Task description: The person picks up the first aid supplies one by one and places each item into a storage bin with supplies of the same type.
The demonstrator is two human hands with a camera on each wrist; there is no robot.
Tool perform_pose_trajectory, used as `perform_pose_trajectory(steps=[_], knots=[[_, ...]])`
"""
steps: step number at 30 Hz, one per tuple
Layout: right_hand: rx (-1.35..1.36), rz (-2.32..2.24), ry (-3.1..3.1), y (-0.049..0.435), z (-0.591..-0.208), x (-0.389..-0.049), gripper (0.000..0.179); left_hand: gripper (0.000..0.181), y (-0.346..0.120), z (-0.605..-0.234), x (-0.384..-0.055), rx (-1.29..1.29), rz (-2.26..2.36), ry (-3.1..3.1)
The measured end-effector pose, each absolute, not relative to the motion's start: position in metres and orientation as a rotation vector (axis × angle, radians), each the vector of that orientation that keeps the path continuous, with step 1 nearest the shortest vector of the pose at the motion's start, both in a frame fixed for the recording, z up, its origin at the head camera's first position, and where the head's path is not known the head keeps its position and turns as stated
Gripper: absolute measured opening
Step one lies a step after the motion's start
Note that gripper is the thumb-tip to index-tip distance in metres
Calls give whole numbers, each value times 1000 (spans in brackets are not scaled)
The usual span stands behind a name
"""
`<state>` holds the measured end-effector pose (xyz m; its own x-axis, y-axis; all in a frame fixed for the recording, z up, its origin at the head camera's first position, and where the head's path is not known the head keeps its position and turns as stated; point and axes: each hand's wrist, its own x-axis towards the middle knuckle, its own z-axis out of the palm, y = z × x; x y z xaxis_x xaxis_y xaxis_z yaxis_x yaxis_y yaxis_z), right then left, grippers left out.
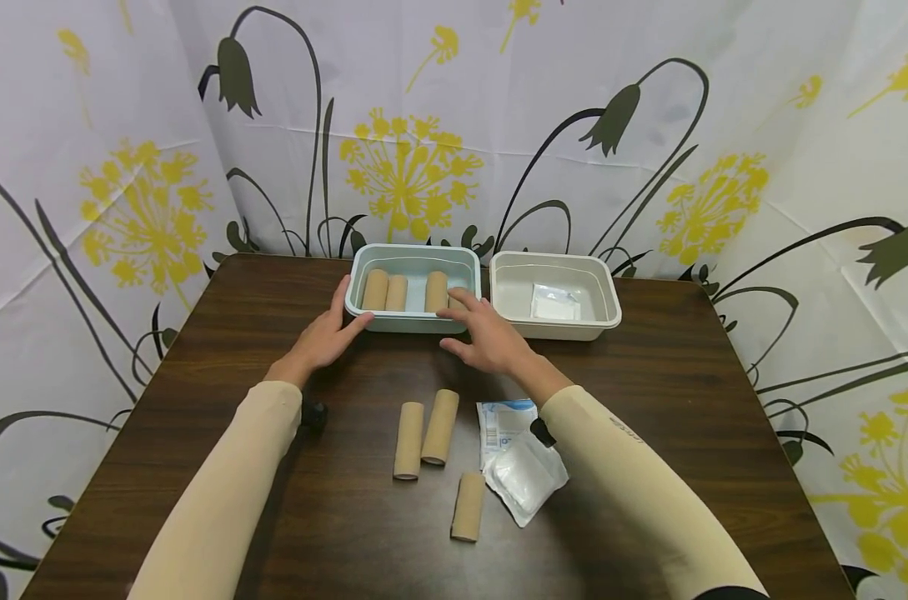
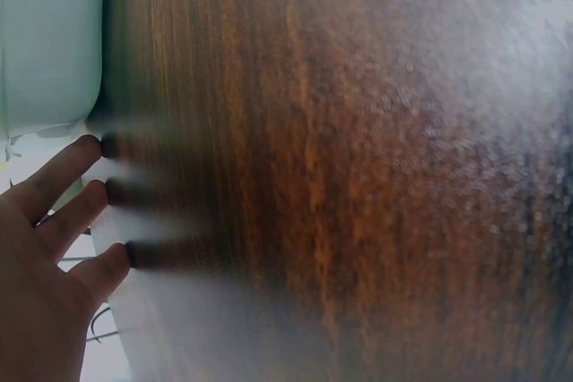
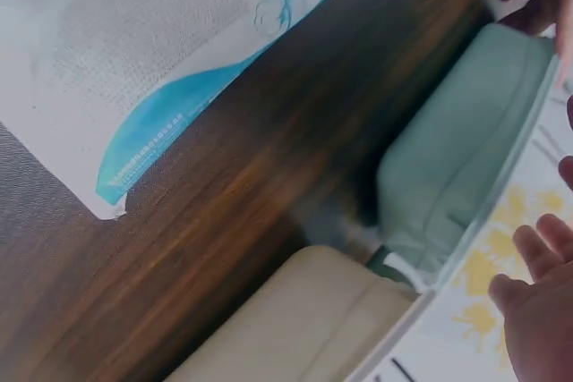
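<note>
A pale blue plastic bin (image 1: 414,323) stands at the back of the table, with several cardboard tubes (image 1: 375,290) inside. My left hand (image 1: 321,337) is at its left side, fingers extended along the wall and thumb by the front rim. In the left wrist view, that hand's fingers (image 2: 76,212) are spread. Over the bin's front right corner is my right hand (image 1: 491,335), its fingers loosely bent near the rightmost tube (image 1: 458,298), which they partly cover. The right wrist view shows the right hand (image 3: 546,301) with fingers apart; no grasp is visible there.
Beside the blue bin stands a beige bin (image 1: 554,330) holding a white packet (image 1: 549,302). Three loose cardboard tubes (image 1: 408,440) lie on the dark wooden table (image 1: 333,508). Right of them, a silvery white packet (image 1: 527,475) overlaps a blue-and-white packet (image 1: 499,425). A flowered curtain (image 1: 423,83) hangs behind.
</note>
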<state>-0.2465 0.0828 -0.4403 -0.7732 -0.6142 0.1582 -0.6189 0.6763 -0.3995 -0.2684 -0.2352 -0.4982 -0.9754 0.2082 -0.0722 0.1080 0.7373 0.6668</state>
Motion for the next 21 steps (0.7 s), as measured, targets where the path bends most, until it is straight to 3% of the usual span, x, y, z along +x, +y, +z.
perform_pose_trajectory(steps=[11, 21], knots=[[1171, 716, -2897, 109, -439, -200, 54, 87, -235, -497, -271, 250, 1066, 2807], [1336, 641, -2989, 106, -466, -166, 80, 86, -234, -497, -269, 254, 1072, 2797]])
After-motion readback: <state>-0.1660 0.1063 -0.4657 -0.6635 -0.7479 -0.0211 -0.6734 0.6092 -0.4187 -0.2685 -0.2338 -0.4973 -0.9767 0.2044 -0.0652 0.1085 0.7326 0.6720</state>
